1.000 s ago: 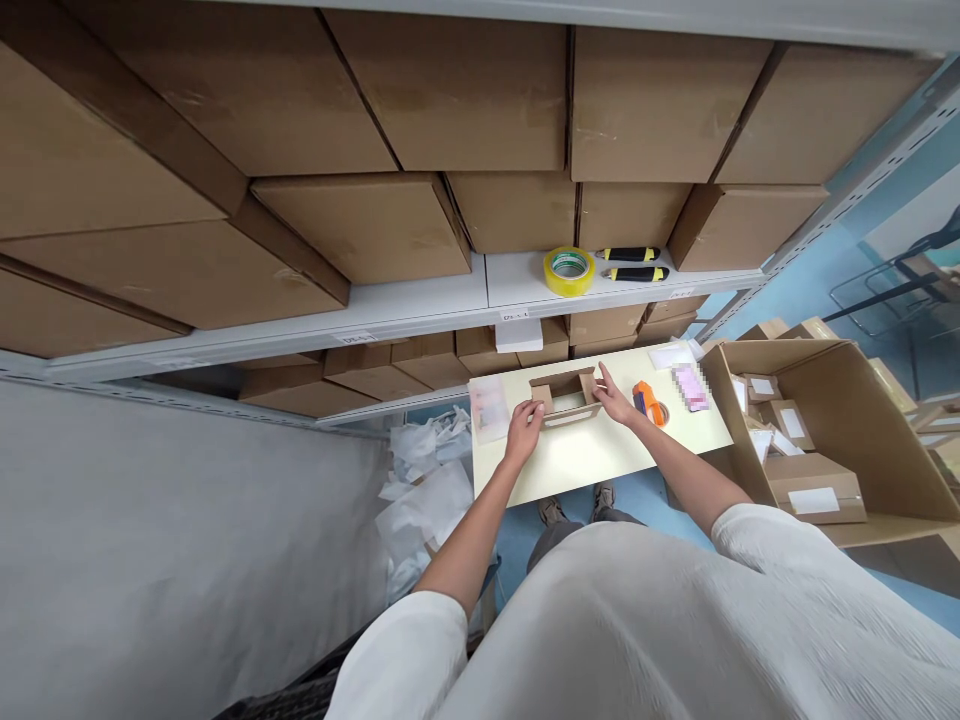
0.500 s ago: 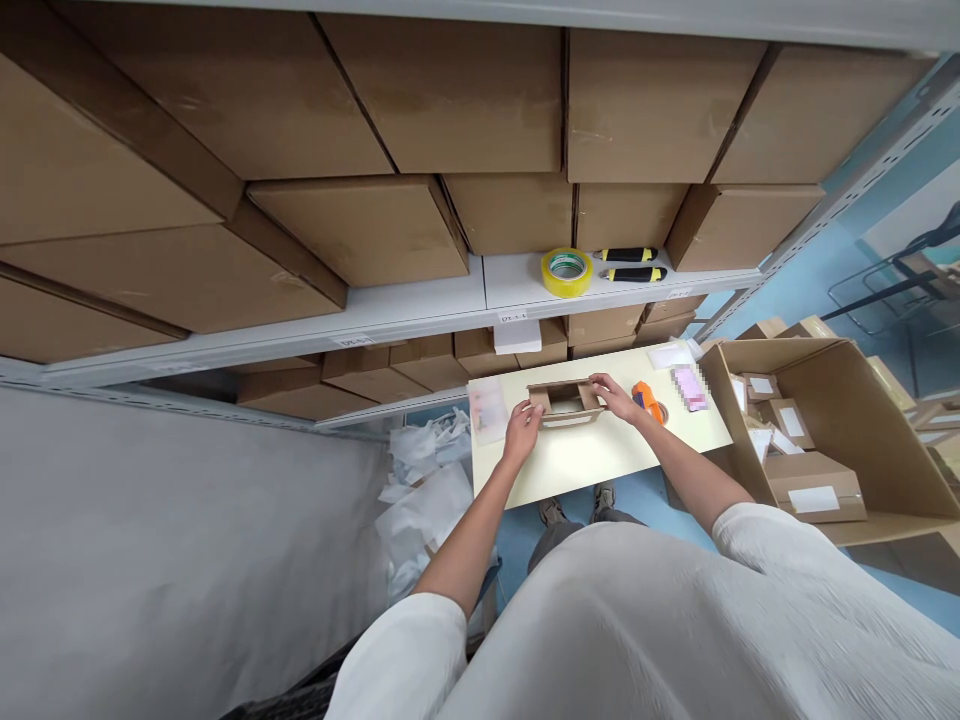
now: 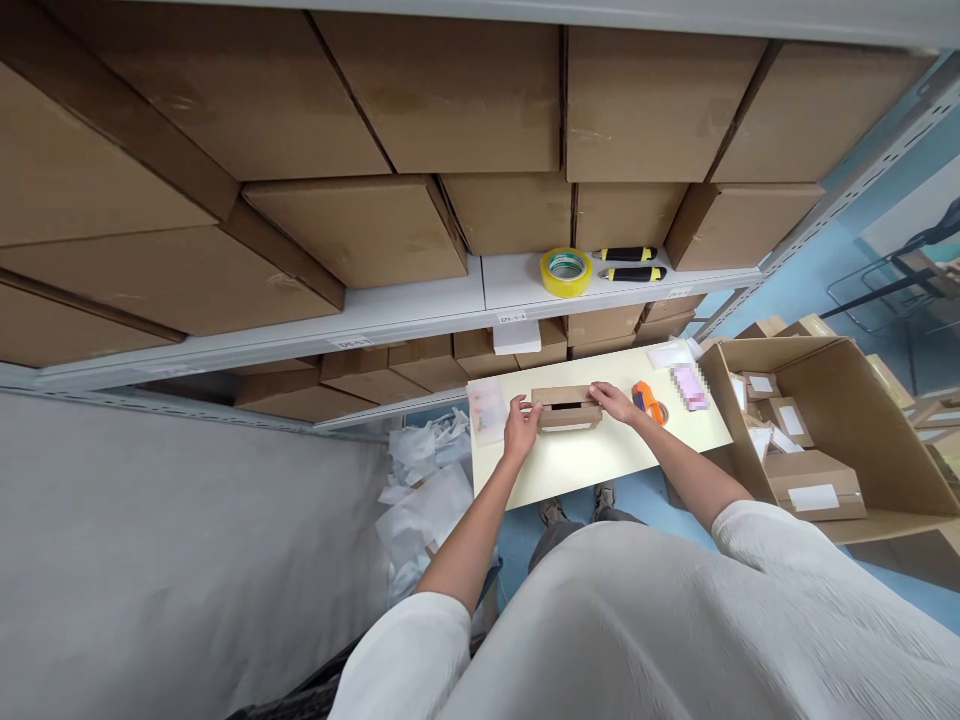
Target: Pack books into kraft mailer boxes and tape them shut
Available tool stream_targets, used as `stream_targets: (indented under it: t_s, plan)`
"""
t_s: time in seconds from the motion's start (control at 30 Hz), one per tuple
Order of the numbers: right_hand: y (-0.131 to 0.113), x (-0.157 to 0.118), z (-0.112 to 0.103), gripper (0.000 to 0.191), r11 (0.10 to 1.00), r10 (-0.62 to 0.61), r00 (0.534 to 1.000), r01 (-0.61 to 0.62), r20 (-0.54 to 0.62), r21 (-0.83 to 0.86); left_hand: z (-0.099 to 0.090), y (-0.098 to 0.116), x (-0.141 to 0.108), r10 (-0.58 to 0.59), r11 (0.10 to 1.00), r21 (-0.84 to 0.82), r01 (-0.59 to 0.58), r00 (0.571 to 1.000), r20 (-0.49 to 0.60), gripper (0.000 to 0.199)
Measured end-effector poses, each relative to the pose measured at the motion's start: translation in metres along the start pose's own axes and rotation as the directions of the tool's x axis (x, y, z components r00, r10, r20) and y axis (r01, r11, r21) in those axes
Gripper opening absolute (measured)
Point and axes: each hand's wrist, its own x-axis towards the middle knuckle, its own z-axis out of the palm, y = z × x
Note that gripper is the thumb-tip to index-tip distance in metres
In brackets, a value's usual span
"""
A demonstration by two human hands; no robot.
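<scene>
A small cardboard box (image 3: pixel 571 417) with a white label on its near side rests on the pale yellow tabletop (image 3: pixel 577 465). Its long flaps are folded inward, leaving a narrow dark slot between them. My left hand (image 3: pixel 520 428) grips the box at its left end, fingers on the edge of the flaps. At the far right corner, my right hand (image 3: pixel 611 400) pinches the flap edge. To the right of that hand lies an orange tape dispenser (image 3: pixel 649 402).
A large open carton (image 3: pixel 892 430) holding several labelled boxes stands to the right. Above the table, a shelf (image 3: pixel 420 300) bears cartons, a yellow tape roll (image 3: pixel 566 273) and two cutter knives (image 3: pixel 634 274). Crumpled white packing sheets (image 3: pixel 431 500) lie to the left.
The box's long flaps have come down over its opening, which has narrowed to a slot. Both hands have stayed at the box's ends, with the right shifting only slightly.
</scene>
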Motion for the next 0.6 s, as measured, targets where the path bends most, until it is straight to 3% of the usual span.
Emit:
stream_targets:
  t_s: [0.33, 0.6]
  plan:
    - [0.023, 0.002, 0.013, 0.037, 0.991, -0.129, 0.989, 0.131, -0.077, 0.028, 0.009, -0.009, 0.008, 0.016, 0.995, 0.104, -0.008, 0.997, -0.079, 0.036]
    - [0.028, 0.005, 0.017, 0.029, 0.995, -0.095, 0.987, 0.092, -0.132, -0.032, 0.010, -0.003, -0.005, 0.090, 0.985, 0.150, -0.082, 0.995, -0.051, 0.038]
